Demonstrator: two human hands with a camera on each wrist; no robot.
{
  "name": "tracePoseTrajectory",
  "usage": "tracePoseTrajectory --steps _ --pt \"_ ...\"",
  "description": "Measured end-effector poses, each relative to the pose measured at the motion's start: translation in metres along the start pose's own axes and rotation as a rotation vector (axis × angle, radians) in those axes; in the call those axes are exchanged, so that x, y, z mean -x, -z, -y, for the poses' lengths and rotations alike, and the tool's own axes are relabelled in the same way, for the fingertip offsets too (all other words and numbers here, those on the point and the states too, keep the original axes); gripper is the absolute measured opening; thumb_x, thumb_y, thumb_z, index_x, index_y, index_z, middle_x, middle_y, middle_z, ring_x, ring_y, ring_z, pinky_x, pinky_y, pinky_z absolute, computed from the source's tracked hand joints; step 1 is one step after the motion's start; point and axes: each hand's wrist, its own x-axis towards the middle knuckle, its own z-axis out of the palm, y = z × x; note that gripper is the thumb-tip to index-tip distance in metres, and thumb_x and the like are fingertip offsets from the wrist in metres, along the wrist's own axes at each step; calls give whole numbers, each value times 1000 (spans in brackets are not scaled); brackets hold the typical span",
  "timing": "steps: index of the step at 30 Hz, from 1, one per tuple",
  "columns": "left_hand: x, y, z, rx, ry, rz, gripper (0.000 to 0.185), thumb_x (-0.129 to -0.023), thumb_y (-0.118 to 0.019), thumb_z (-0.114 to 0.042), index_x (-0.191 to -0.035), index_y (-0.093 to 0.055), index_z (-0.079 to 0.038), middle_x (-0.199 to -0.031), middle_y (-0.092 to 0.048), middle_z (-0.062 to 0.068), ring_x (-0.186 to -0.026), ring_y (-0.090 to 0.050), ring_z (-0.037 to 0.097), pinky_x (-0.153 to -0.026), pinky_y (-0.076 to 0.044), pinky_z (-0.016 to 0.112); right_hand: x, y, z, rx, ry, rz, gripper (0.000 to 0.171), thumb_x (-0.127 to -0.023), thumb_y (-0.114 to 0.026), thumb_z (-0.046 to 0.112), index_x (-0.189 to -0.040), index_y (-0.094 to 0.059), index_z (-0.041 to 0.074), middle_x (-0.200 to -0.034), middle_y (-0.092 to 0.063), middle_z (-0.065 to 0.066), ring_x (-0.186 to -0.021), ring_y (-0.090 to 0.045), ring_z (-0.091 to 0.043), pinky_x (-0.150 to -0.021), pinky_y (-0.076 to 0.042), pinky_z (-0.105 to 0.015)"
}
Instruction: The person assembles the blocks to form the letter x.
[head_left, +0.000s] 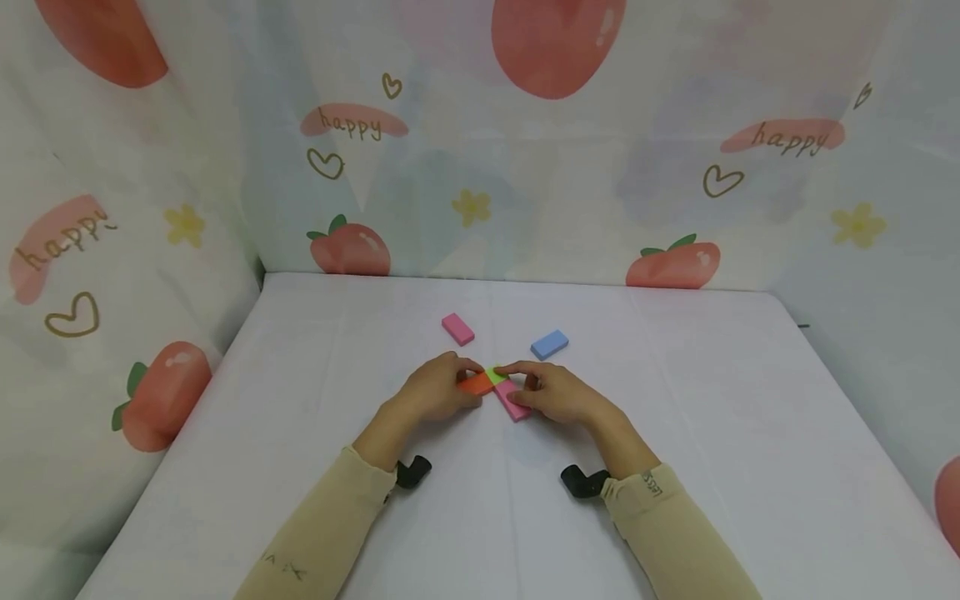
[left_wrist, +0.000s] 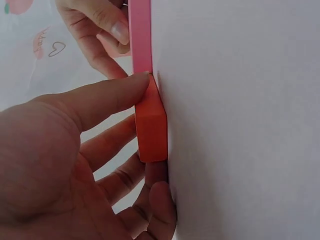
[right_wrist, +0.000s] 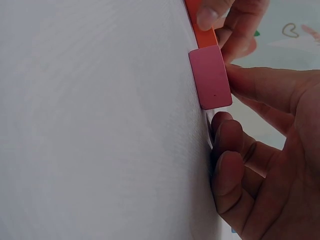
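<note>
My left hand (head_left: 437, 388) pinches an orange block (head_left: 477, 384), its thumb along the near side and its fingers on the far side. In the left wrist view the orange block (left_wrist: 151, 134) lies flat on the white surface, against the end of a pink block (left_wrist: 141, 37). My right hand (head_left: 561, 393) holds that pink block (head_left: 512, 403), thumb on its side, with the index fingertip reaching a yellow-green block (head_left: 495, 376). These three blocks meet at their ends, partly covered by the fingers. The right wrist view shows the pink block's end face (right_wrist: 212, 77).
Beyond the hands, a second pink block (head_left: 457, 329) lies at the left and a blue block (head_left: 550, 344) at the right. The white-covered table (head_left: 337, 333) is bounded by a printed cloth (head_left: 562, 192) at the back and sides. Black wrist mounts (head_left: 583, 481) stick out from the sleeves.
</note>
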Motion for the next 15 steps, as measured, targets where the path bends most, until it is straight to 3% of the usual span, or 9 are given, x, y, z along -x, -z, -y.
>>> tracePoseTrajectory --steps 7,15 --pt "-4 -2 10 77 -55 -13 41 -91 -63 -42 -130 -59 -30 -96 -55 -2 -83 -52 15 -69 -43 30 0 0 -1 20 13 0 42 -91 -66 27 -131 -57 39 -88 -55 -5 -73 -51 -19 -61 -40 -30" --pt "-5 -3 14 171 -89 -34 35 -95 -59 -36 -130 -57 -34 -98 -57 -4 -85 -53 15 -70 -44 30 2 2 2 16 9 6 42 -91 -66 27 -131 -58 36 -87 -55 -5 -75 -50 -19 -62 -40 -30"
